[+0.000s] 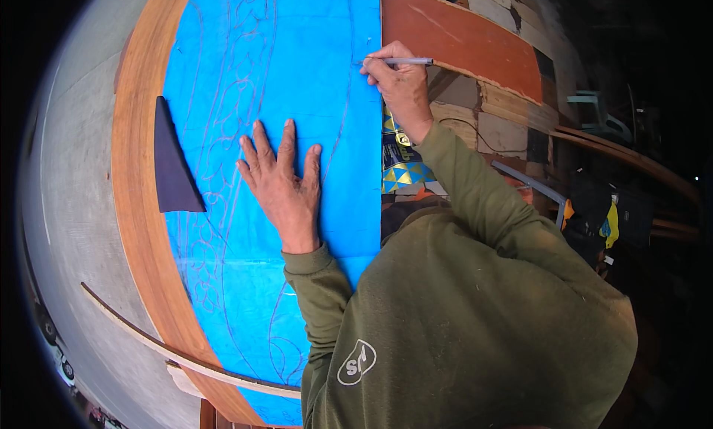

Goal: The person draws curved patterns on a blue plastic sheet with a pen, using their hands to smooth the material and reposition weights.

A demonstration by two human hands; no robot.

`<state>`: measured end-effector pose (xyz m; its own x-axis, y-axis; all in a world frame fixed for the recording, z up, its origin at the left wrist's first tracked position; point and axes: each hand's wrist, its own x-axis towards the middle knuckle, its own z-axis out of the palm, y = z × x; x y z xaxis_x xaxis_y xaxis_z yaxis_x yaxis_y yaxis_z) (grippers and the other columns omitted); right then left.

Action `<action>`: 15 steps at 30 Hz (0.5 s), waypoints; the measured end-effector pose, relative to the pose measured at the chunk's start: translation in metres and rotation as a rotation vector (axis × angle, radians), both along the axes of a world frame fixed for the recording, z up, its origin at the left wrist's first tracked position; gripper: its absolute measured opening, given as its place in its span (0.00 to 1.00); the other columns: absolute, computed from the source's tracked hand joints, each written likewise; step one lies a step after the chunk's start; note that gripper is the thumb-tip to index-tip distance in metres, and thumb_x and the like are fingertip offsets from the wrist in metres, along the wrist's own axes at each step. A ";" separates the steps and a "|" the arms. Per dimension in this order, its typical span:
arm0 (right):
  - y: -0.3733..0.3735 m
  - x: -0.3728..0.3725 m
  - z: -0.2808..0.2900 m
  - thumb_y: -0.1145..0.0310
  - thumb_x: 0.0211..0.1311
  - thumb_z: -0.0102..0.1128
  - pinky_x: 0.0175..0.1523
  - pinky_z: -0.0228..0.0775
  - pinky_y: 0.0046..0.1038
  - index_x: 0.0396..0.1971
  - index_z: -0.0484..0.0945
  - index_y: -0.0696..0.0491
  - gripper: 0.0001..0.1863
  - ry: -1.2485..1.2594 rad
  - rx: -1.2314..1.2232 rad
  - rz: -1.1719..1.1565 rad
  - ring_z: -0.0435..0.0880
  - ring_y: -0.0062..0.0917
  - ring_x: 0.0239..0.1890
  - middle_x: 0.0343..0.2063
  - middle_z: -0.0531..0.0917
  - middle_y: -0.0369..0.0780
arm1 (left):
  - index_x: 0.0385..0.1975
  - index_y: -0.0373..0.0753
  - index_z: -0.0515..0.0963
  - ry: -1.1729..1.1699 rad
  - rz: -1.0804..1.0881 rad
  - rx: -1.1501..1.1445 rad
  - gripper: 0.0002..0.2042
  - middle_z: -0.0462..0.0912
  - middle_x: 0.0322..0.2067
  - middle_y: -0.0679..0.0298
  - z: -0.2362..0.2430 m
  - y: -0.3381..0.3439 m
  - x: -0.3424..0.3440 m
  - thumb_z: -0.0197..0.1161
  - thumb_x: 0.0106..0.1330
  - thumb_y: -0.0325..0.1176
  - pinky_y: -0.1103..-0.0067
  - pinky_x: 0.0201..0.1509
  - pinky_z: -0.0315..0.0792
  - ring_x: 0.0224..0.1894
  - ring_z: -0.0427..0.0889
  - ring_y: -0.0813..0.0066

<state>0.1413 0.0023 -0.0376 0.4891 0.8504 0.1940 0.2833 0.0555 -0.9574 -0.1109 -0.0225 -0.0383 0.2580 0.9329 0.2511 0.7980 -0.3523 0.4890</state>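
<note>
My left hand (pixel 284 180) lies flat with spread fingers on a bright blue sheet (pixel 319 28) marked with curving, leaf-like outlines. Between the fingers of my right hand (pixel 401 83) is a slim grey pen (pixel 410 60), its tip at the sheet near the right edge, beside a long drawn curve. The sheet covers a brown wooden board (pixel 137 132). A dark, roughly triangular piece (pixel 174 161) rests on the sheet's left edge, left of my left hand.
A thin curved wooden strip (pixel 148 338) crosses the board's near end. Beyond the right edge are a reddish-brown panel (pixel 460 39), wooden blocks and a blue-and-gold packet (pixel 401 161). Grey pavement (pixel 74 169) lies on the left. A pale plastic chair (pixel 594 113) stands far right.
</note>
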 end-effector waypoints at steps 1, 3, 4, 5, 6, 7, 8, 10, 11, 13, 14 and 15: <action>0.000 0.006 0.006 0.70 0.73 0.67 0.33 0.76 0.25 0.38 0.82 0.57 0.06 0.150 0.030 -0.008 0.84 0.19 0.29 0.29 0.88 0.39 | 0.71 0.57 0.82 -0.011 0.006 -0.012 0.28 0.66 0.81 0.54 -0.001 0.000 0.000 0.74 0.71 0.51 0.44 0.85 0.48 0.85 0.57 0.43; -0.002 0.021 0.017 0.70 0.76 0.65 0.37 0.80 0.24 0.43 0.80 0.57 0.06 0.267 0.098 -0.021 0.86 0.19 0.34 0.35 0.89 0.42 | 0.71 0.57 0.82 -0.017 0.007 -0.007 0.28 0.66 0.81 0.54 -0.003 0.001 -0.001 0.74 0.71 0.51 0.44 0.85 0.47 0.85 0.57 0.43; -0.003 0.027 0.022 0.70 0.76 0.65 0.37 0.80 0.24 0.43 0.80 0.57 0.06 0.261 0.098 -0.023 0.86 0.19 0.34 0.35 0.89 0.42 | 0.71 0.57 0.82 -0.016 0.009 -0.004 0.28 0.66 0.81 0.53 -0.003 0.001 -0.001 0.74 0.71 0.51 0.44 0.86 0.47 0.85 0.57 0.43; -0.003 0.032 0.030 0.70 0.76 0.65 0.37 0.80 0.24 0.43 0.79 0.58 0.06 0.285 0.159 -0.058 0.86 0.20 0.34 0.35 0.89 0.43 | 0.71 0.57 0.82 -0.022 0.003 -0.002 0.28 0.66 0.81 0.53 -0.003 0.001 -0.001 0.74 0.71 0.51 0.44 0.86 0.47 0.85 0.57 0.43; -0.003 0.036 0.037 0.70 0.76 0.64 0.38 0.80 0.23 0.43 0.79 0.58 0.07 0.310 0.220 -0.091 0.87 0.20 0.34 0.35 0.90 0.44 | 0.71 0.58 0.82 -0.024 0.006 -0.001 0.28 0.66 0.81 0.53 -0.003 0.001 0.000 0.74 0.71 0.51 0.44 0.86 0.47 0.85 0.57 0.43; -0.004 0.038 0.043 0.71 0.76 0.64 0.40 0.81 0.24 0.44 0.79 0.59 0.07 0.325 0.234 -0.089 0.88 0.21 0.35 0.35 0.90 0.45 | 0.71 0.58 0.82 -0.025 0.010 0.000 0.28 0.66 0.81 0.53 -0.003 0.001 0.000 0.74 0.71 0.51 0.44 0.86 0.47 0.85 0.57 0.43; -0.006 0.035 0.046 0.71 0.76 0.64 0.40 0.81 0.24 0.44 0.79 0.59 0.07 0.323 0.237 -0.093 0.88 0.21 0.35 0.35 0.90 0.45 | 0.71 0.58 0.82 -0.026 0.005 0.002 0.28 0.66 0.81 0.53 -0.003 0.001 0.000 0.74 0.71 0.51 0.44 0.86 0.47 0.85 0.57 0.43; -0.008 0.024 0.049 0.69 0.76 0.65 0.41 0.82 0.25 0.43 0.79 0.59 0.08 0.325 0.204 -0.037 0.88 0.22 0.35 0.35 0.90 0.45 | 0.70 0.57 0.82 -0.009 0.000 0.017 0.27 0.67 0.81 0.53 -0.003 0.000 0.001 0.72 0.72 0.54 0.43 0.85 0.50 0.84 0.58 0.41; -0.010 0.018 0.044 0.69 0.76 0.65 0.40 0.82 0.26 0.43 0.79 0.59 0.09 0.312 0.155 -0.012 0.88 0.22 0.34 0.35 0.90 0.45 | 0.70 0.57 0.82 -0.010 -0.002 0.020 0.27 0.67 0.81 0.53 -0.002 0.000 0.001 0.72 0.72 0.54 0.43 0.85 0.50 0.84 0.58 0.41; -0.012 0.005 0.033 0.69 0.75 0.65 0.39 0.82 0.26 0.43 0.79 0.59 0.08 0.296 0.097 0.027 0.87 0.21 0.34 0.35 0.90 0.45 | 0.71 0.57 0.82 -0.018 0.008 -0.001 0.28 0.67 0.81 0.53 -0.001 0.000 0.000 0.74 0.71 0.51 0.44 0.85 0.48 0.85 0.57 0.42; -0.012 0.000 0.029 0.69 0.75 0.65 0.38 0.81 0.26 0.43 0.79 0.59 0.08 0.279 0.037 0.069 0.87 0.21 0.34 0.35 0.90 0.45 | 0.71 0.57 0.82 -0.016 0.008 0.000 0.28 0.67 0.81 0.53 0.000 0.001 0.000 0.74 0.71 0.51 0.44 0.85 0.48 0.85 0.57 0.42; -0.009 -0.003 0.026 0.70 0.72 0.65 0.35 0.79 0.25 0.42 0.80 0.59 0.08 0.267 0.014 0.042 0.86 0.20 0.32 0.33 0.89 0.43 | 0.71 0.57 0.83 -0.008 0.005 -0.001 0.28 0.67 0.81 0.53 0.000 0.001 -0.001 0.74 0.71 0.51 0.44 0.85 0.48 0.85 0.57 0.43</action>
<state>0.1388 -0.0067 -0.0115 0.4888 0.8692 0.0748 0.0178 0.0758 -0.9970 -0.1116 -0.0218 -0.0381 0.2514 0.9346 0.2517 0.7959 -0.3476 0.4957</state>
